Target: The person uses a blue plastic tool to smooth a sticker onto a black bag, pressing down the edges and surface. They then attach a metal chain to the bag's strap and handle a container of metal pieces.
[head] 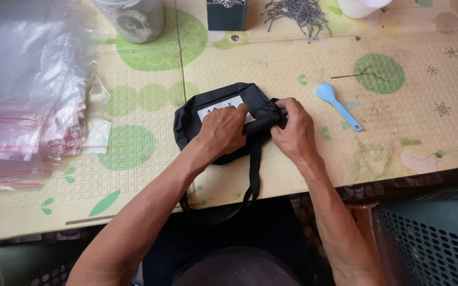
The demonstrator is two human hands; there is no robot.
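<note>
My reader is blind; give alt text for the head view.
Two bare hands, left hand and right hand, press on a folded black fabric bag on a patterned table. A blue plastic spoon lies right; clear plastic bags left.

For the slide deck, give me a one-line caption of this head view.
Both hands, left hand and right hand, press a folded black fabric bag on a patterned table, blue spoon beside.

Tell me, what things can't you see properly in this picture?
- Head view: the white label on the black bag is partly covered by the left hand.
- The bag's right end is hidden under the right hand.
- The grey tin, dark box and white cup are cut off by the top edge.
- The bag's strap drops behind the table edge.
</note>
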